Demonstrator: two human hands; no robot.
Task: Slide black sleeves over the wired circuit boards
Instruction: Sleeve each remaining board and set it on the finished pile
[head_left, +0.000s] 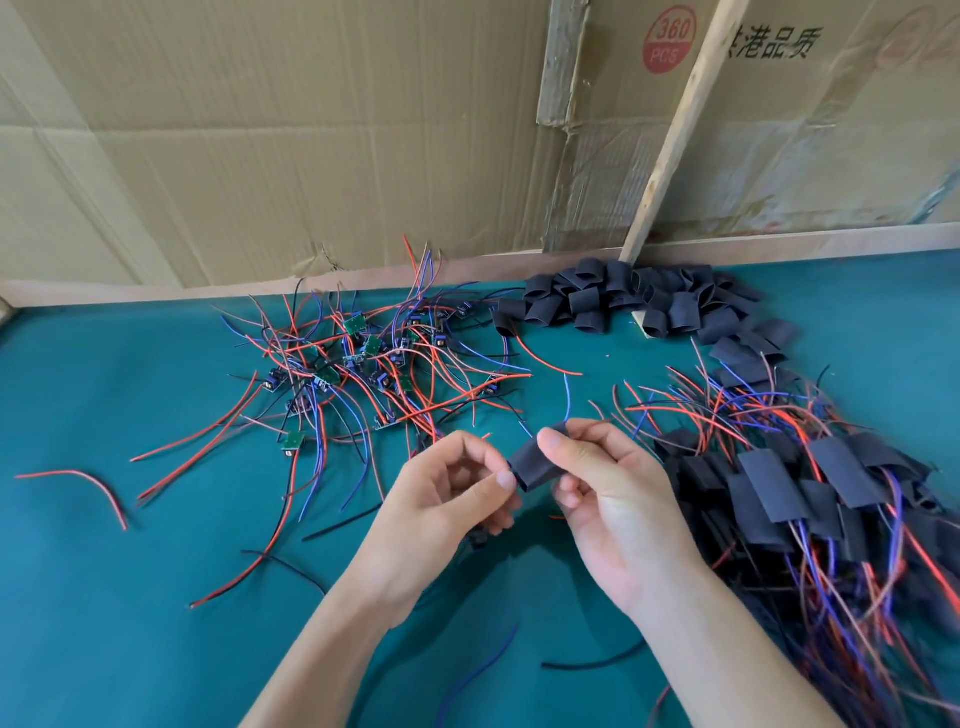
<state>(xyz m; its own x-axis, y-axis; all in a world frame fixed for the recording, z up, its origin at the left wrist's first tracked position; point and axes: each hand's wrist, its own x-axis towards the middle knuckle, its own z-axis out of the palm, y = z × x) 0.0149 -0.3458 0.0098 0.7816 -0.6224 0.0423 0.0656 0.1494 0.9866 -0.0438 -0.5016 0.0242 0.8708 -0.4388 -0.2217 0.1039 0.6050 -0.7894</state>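
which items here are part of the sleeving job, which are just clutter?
Job:
- black sleeve pinched by left hand and right hand
- pile of bare wired circuit boards
- pile of empty black sleeves
- pile of sleeved boards

Lying about:
- loose red wire
- cardboard sheets
- wooden stick

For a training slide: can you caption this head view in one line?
Both hands, left hand and right hand, pinch a black sleeve between bare wired boards and finished sleeved ones.
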